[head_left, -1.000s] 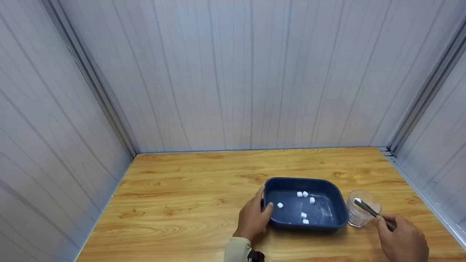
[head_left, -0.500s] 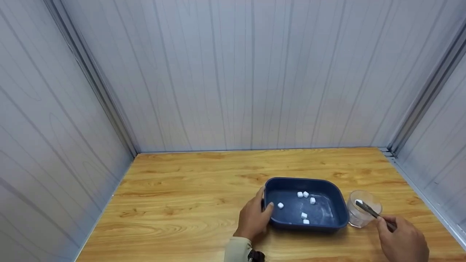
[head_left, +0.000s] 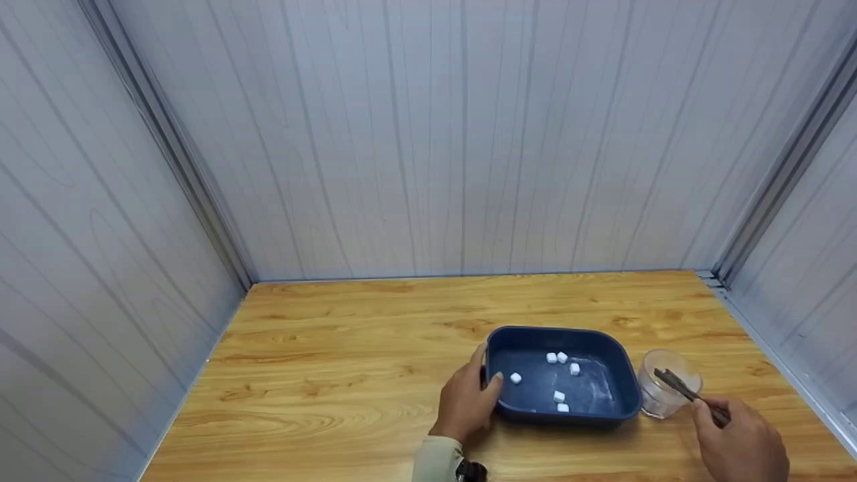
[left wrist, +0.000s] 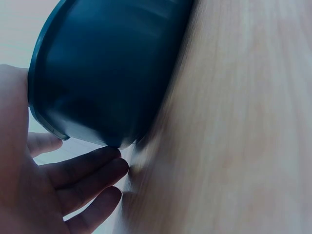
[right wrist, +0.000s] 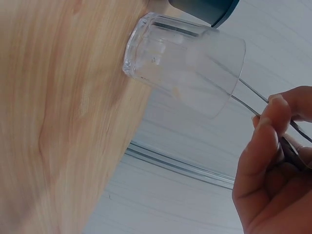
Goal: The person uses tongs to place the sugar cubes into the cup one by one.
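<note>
In the head view my left hand (head_left: 465, 402) holds the left end of a dark blue rectangular dish (head_left: 633, 402), thumb over the rim and fingers outside. The left wrist view shows the fingers (left wrist: 92, 173) along the dish's outer wall (left wrist: 107, 73). My right hand (head_left: 740, 435) pinches metal tongs (head_left: 679, 385) between thumb and fingers. Their tips are inside the mouth of a clear glass (head_left: 659, 405), slightly apart, with no cube visible between them. In the right wrist view the glass (right wrist: 180, 58) stands upright on the table; its contents are hard to make out.
Several small white cubes (head_left: 574, 369) lie scattered in the dish. The glass stands close beside the dish's right end on a wood-grain table (head_left: 335, 361). Pale panel walls (head_left: 428, 147) enclose the table at the back and both sides.
The white cube at the tongs' tips is gone from between them, and the tips have parted slightly over the glass. The left hand and the dish stay where they were.
</note>
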Demonstrator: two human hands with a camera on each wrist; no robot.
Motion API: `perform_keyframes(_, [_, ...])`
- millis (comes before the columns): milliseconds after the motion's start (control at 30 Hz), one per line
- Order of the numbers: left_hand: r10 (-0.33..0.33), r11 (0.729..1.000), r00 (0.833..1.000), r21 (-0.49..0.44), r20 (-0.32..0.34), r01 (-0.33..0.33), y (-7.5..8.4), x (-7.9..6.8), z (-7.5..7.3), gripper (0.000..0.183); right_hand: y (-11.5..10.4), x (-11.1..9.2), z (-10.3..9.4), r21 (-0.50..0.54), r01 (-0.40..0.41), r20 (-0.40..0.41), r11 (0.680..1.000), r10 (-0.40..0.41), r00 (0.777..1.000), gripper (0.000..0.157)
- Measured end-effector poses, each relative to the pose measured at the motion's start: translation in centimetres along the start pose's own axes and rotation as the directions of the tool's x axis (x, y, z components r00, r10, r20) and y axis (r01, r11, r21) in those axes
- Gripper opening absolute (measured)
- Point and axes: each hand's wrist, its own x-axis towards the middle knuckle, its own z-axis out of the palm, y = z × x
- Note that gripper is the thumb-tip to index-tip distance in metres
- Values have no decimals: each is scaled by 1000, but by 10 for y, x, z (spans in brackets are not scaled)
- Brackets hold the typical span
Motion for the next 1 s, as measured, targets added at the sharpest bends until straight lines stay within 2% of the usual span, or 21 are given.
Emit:
perform_keyframes(467, [-30, 1000, 999, 3, 25, 30, 0, 1, 0, 60, -2, -1, 0, -10, -58, 7, 998, 58, 998, 28])
perform_keyframes(767, [-41, 999, 999, -2, 34, 41, 0, 1, -1, 60, -4, -1, -2, 9, -62, -13, 998, 62, 998, 30])
perform_keyframes(1000, [-35, 999, 999, -9, 29, 36, 0, 1, -1, 59, -8, -4, -4, 22, -33, -50, 999, 34, 998, 31])
